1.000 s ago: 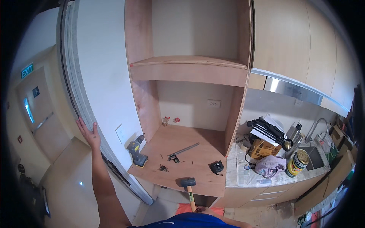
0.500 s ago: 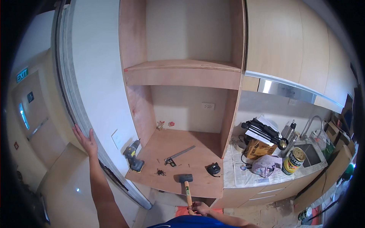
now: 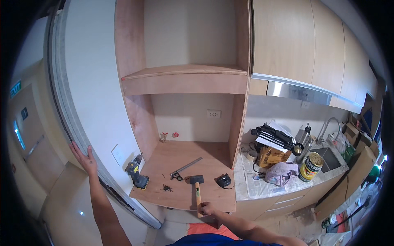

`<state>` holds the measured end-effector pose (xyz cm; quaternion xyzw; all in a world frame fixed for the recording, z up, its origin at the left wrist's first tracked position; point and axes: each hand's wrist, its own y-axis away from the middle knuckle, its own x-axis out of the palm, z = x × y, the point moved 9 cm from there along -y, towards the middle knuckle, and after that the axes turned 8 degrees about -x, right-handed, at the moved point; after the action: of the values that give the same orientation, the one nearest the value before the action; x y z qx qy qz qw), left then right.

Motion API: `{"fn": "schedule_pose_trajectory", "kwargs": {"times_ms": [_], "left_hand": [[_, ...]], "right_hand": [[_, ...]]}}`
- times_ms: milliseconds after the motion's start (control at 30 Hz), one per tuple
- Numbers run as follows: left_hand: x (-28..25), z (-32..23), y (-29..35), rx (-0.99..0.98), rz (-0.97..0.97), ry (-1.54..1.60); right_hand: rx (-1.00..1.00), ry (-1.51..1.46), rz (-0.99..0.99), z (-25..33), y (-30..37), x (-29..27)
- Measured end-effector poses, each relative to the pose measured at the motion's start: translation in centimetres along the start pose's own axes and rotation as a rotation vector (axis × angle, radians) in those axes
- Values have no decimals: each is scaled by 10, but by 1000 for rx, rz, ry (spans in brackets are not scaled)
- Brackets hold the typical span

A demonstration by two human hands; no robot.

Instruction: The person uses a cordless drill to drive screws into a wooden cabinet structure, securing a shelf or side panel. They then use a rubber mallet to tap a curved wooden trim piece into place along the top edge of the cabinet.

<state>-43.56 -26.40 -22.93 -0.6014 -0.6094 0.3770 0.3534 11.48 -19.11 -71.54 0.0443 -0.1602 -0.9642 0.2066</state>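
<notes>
My left hand (image 3: 85, 159) lies flat with its fingers stretched against the grey frame (image 3: 65, 88) at the edge of the white wall. My right hand (image 3: 206, 208) grips the lower wooden handle of a mallet (image 3: 198, 192), whose dark head is over the front of the plywood counter (image 3: 213, 168). Whether the head touches the wood, I cannot tell. Left of the head are a small pile of dark screws (image 3: 166, 187) and a combination square (image 3: 185, 168). A black tape measure (image 3: 223, 181) sits on the right. A cordless drill (image 3: 136, 172) stands at the counter's left edge.
Plywood side panels and a shelf (image 3: 184, 82) rise above the counter. To the right, the kitchen counter holds a paint can (image 3: 310, 167), a purple bag (image 3: 281, 174), a cardboard box (image 3: 273, 157) with a folded tripod (image 3: 277, 138), and a sink (image 3: 329, 159). Cardboard (image 3: 347, 180) leans farther right.
My right hand has moved forward, away from my body, carrying the mallet further over the plywood. My left hand stays on the frame. The whole view has shifted slightly.
</notes>
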Motion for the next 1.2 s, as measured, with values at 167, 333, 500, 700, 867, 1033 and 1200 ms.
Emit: {"fn": "schedule_pose_trajectory", "kwargs": {"times_ms": [167, 333, 500, 700, 867, 1033, 1200], "left_hand": [[-1, -2, -1, 16, -1, -9], [3, -8, 1, 69, 10, 13], [6, -5, 2, 126, 4, 5], [4, -15, 6, 122, 51, -17], [4, -21, 8, 125, 30, -135], [7, -17, 9, 130, 11, -149], [6, -13, 7, 110, 10, -146]], "right_hand": [[-64, 135, -147, 7, 13, -6], [-133, 345, -227, 20, 32, -14], [-191, 383, -242, 23, 45, -13], [-464, 383, -473, 43, 116, -30], [-368, 416, -540, -47, 150, -48], [-131, 338, -435, -126, 178, -50], [8, 517, -268, -160, 184, -53]]}}
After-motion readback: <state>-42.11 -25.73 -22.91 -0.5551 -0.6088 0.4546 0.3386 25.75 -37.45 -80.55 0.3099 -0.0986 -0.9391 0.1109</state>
